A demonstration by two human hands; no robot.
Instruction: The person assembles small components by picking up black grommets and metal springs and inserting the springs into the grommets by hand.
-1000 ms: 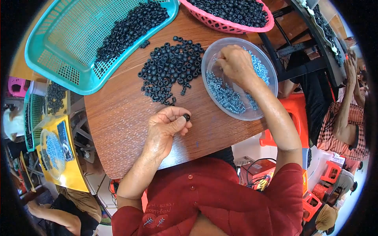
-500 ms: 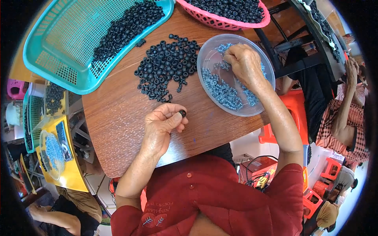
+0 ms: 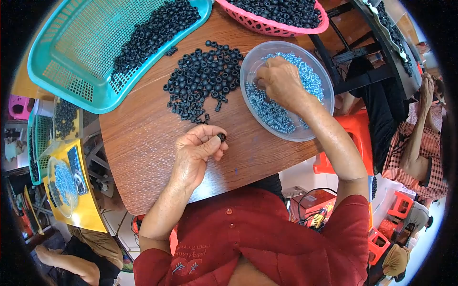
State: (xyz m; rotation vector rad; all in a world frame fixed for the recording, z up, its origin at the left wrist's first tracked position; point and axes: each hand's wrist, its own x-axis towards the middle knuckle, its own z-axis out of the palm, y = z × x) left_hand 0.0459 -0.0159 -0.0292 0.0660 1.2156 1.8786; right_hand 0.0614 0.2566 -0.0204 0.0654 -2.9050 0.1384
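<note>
My left hand [image 3: 196, 155] is closed above the near part of the table, pinching a small round black part with a hole [image 3: 221, 137] between thumb and fingers. My right hand [image 3: 280, 82] reaches down into a clear plastic bowl [image 3: 328, 101], its fingers curled and their tips hidden among the pieces. Many tiny blue-silver pieces [image 3: 310, 78] lie in that bowl; they are too small to name. Left of the bowl, a loose heap of round black parts [image 3: 202, 78] with holes is spread over the tabletop.
A teal mesh basket [image 3: 71, 90] and a pink basket [image 3: 257, 24] hold more black parts at the back of the wooden table [image 3: 143, 157]. At right are a red stool [image 3: 353, 138] and another person's arm [image 3: 420, 119]. A yellow table [image 3: 86, 205] stands at left.
My right hand has shifted left within the bowl, and the blue-silver pieces now lie spread over its right and far side. My left hand stays put with the black part.
</note>
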